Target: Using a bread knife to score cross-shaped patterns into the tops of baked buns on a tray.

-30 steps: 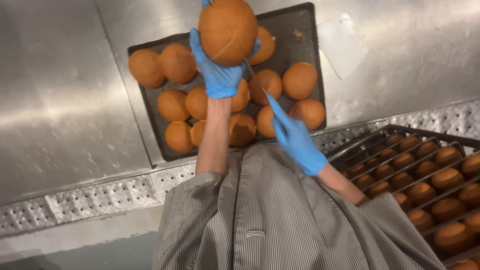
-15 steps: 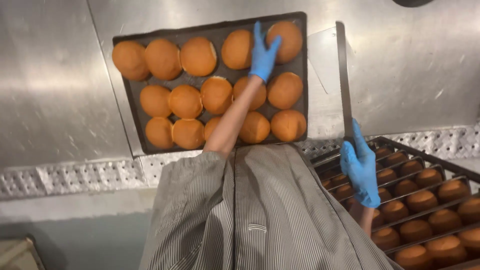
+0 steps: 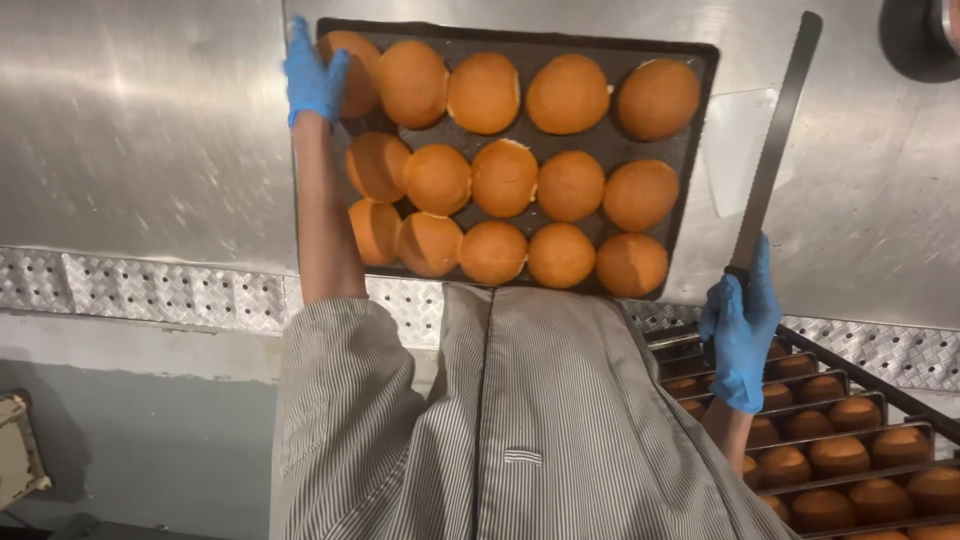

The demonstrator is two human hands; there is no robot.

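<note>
A dark baking tray (image 3: 700,60) full of round golden buns (image 3: 505,178) lies on the steel table in front of me. My left hand (image 3: 313,78), in a blue glove, rests at the tray's far left corner on the corner bun (image 3: 358,62), fingers stretched out and slightly apart. My right hand (image 3: 742,325), also gloved, grips the handle of a long serrated bread knife (image 3: 775,145). Its blade points away from me and runs along the tray's right side. My striped shirt (image 3: 520,430) hides the tray's near edge.
The steel table (image 3: 140,130) has a ribbed metal strip (image 3: 150,290) along its near edge. A wire rack (image 3: 900,385) holding several rows of darker buns stands at lower right. A dark round object (image 3: 915,40) sits at the far right corner.
My left hand held a bun up a second ago, then moved across the tray to its far left corner. My right hand has closed on the knife handle.
</note>
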